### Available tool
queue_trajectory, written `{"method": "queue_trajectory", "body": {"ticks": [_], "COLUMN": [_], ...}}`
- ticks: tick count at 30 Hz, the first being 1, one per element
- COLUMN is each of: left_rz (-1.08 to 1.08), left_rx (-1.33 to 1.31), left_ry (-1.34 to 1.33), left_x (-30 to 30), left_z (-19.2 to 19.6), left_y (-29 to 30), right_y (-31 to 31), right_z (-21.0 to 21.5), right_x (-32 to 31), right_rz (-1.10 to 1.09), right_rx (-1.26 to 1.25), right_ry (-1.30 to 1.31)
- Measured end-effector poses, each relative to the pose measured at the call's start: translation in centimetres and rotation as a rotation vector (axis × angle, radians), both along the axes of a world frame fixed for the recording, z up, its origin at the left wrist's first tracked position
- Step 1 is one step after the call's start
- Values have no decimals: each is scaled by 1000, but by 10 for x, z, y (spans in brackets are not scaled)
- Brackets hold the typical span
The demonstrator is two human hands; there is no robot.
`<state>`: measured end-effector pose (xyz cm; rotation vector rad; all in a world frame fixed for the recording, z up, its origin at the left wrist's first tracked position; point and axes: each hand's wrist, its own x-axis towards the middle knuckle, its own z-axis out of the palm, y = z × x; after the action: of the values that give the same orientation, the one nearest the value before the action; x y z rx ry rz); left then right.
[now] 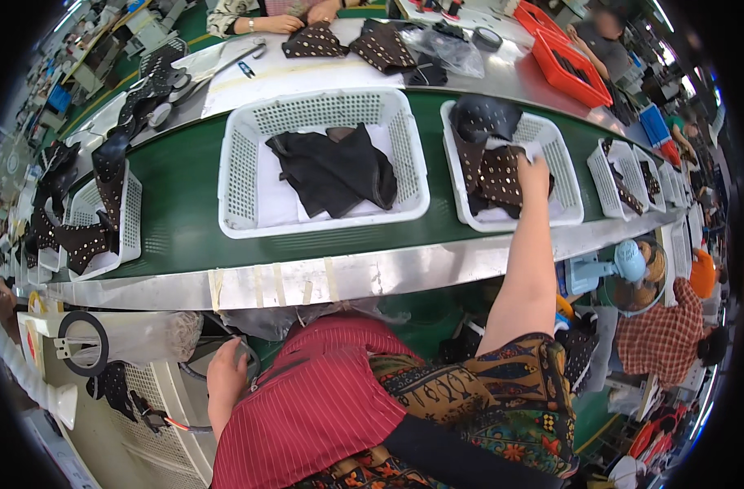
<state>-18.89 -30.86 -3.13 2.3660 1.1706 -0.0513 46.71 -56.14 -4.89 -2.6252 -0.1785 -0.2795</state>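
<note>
The held fabric piece (494, 181) is dotted pale gold on dark brown — the loose cloth (331, 175) is coloured plain black. The conveyor belt (176, 179) is coloured green, the plastic baskets (327, 102) white; the apron (306, 399) is pinstriped pale on red, the sleeve (514, 379) patterned ochre and black.

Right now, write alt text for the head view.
The person's right hand touches brown dotted fabric in a white basket on a green belt. The left hand is low beside a red striped garment; black fabric lies in another basket.

A pale-blue fan (630, 261) stands rightward — a red bin (561, 80) farther off.
</note>
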Motion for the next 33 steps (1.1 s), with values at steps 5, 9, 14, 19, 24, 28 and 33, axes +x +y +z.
{"method": "queue_trajectory", "body": {"ticks": [5, 9, 14, 19, 24, 28, 33], "left_rz": [-5, -22, -32, -42, -30, -57, -123], "left_rx": [49, 69, 67, 55, 12, 71, 78], "left_ry": [-10, -17, -44, -11, 21, -66, -107], "left_x": [1, 8, 0, -9, -6, -4, 17], "left_z": [7, 15, 3, -14, -11, -15, -5], "left_y": [-4, -3, -8, -9, -11, -7, 5], "right_y": [5, 28, 42, 14, -12, -37, -60], "right_z": [-5, -18, -8, -31, -9, 28, 117], "right_x": [-54, -65, -79, -57, -55, -50, -78], "right_rz": [74, 39, 90, 185, 104, -7, 26], "right_rx": [-51, -385, -680, -661, -337, -42, 177], "right_ry": [262, 476, 451, 208, 54, -143, -521]}}
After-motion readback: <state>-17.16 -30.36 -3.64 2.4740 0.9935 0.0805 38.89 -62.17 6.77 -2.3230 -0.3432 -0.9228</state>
